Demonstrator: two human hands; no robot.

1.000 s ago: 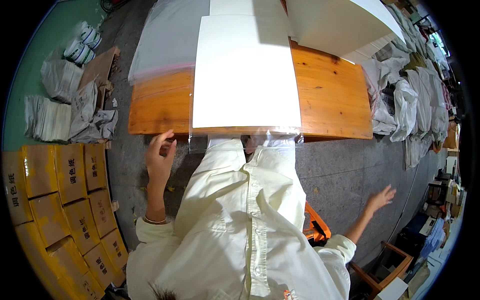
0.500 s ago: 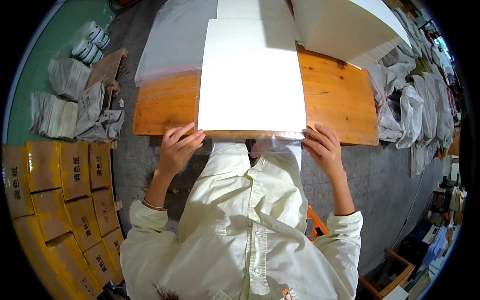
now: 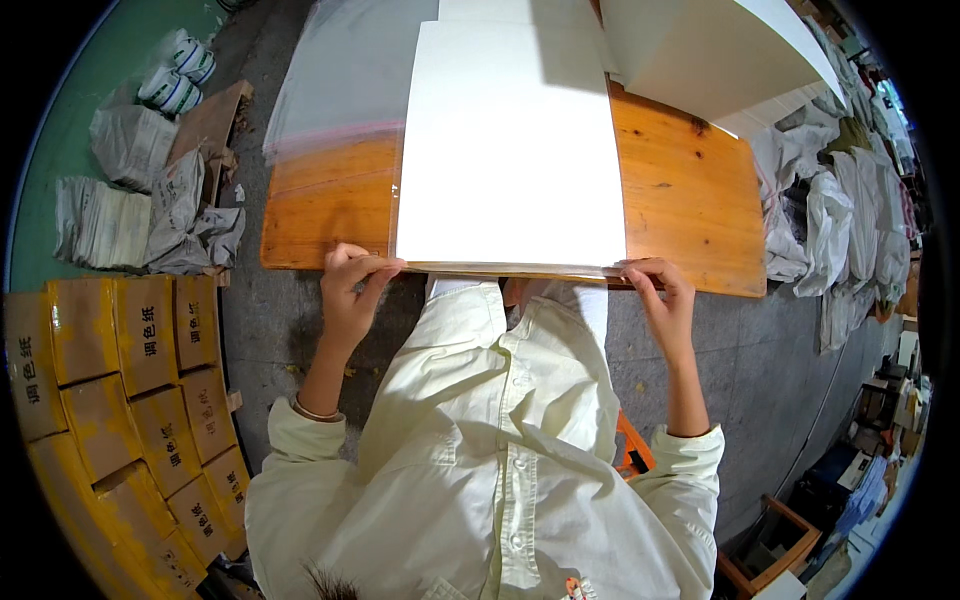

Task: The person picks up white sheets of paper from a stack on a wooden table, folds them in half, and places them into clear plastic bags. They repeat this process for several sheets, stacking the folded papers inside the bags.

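Observation:
A white sheet pack, inside a clear plastic sleeve, lies flat on the wooden table with its near end along the table's front edge. At the sleeve's near left corner, my left hand pinches the plastic between thumb and fingers. My right hand grips the near right corner the same way. Between the two hands the sleeve's near edge forms a narrow strip along the front edge. Whether that strip is folded over or under I cannot tell.
Clear sleeves lie stacked at the table's far left. Large white boards stand at the far right. Taped cartons are piled on the left floor; wrapped bundles lie beyond them. White sacks heap up at right.
The clear flap that hung past the table's front edge is now drawn in against it. Both hands' fingers have curled from flatter positions into pinches at the corners.

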